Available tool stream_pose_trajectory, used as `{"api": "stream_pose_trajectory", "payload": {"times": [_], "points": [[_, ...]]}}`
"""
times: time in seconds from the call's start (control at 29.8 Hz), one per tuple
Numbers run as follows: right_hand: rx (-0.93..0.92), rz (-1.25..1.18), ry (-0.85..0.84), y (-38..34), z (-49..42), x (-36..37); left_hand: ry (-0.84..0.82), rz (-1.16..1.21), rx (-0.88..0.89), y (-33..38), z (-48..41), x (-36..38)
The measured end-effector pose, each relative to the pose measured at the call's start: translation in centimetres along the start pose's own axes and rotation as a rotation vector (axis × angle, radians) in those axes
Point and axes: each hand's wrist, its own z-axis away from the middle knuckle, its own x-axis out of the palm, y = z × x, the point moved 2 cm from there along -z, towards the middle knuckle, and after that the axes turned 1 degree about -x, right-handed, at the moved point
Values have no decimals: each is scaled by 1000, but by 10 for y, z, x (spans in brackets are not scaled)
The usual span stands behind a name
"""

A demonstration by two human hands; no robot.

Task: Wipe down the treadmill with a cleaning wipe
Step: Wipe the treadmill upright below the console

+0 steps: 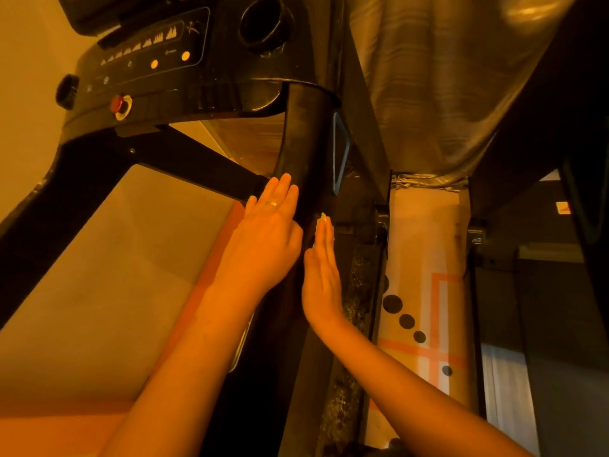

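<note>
The black treadmill fills the view; its right upright post (pixel 304 153) runs down from the console (pixel 158 61) at the top left. My left hand (pixel 267 232), a ring on one finger, lies flat with straight fingers against the left side of the post. My right hand (pixel 321 272) presses flat against the post's right side. A small pale cleaning wipe (pixel 322 218) shows at its fingertips, mostly hidden between the palm and the post.
A red safety knob (pixel 118 104) and a cup holder (pixel 262 23) sit on the console. A shiny curtain (pixel 445 77) hangs at the right. Below it stands a patterned box (pixel 425 258) beside the treadmill's side rail (pixel 357 308). Dark furniture (pixel 560 291) is at the far right.
</note>
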Motion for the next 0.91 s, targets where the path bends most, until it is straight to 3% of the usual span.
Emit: {"api": "stream_pose_trajectory", "payload": {"times": [0.17, 0.34, 0.5, 0.67, 0.84, 0.91], "points": [[193, -79, 58, 7, -1, -3, 6, -3, 5, 1, 1, -1], [43, -48, 40, -5, 8, 6, 8, 11, 5, -1, 1, 1], [183, -82, 32, 11, 2, -5, 6, 23, 15, -2, 0, 1], [-24, 16, -12, 8, 8, 0, 11, 52, 10, -3, -1, 2], [131, -61, 29, 17, 2, -6, 17, 98, 10, -4, 0, 0], [98, -56, 24, 12, 6, -3, 45, 152, 10, -2, 4, -4]]}}
